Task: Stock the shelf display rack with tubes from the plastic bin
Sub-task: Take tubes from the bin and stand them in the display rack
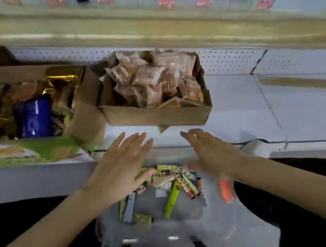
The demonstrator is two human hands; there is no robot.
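Note:
A clear plastic bin (220, 224) sits low in front of me, holding several patterned tubes (187, 183), a green tube (172, 200) and an orange one (226, 191) at its right side. My left hand (120, 168) and my right hand (212, 154) hover above the bin's far end, both with fingers straight and spread, holding nothing. They point toward the white shelf (238, 110) just beyond. The picture is blurred by motion.
A cardboard box of wrapped snacks (157, 116) stands on the shelf right ahead of my hands. Left of it is another open carton (84, 120) with gold and blue packs, and a green box (19, 154). The upper shelf edge (148, 33) runs across the top.

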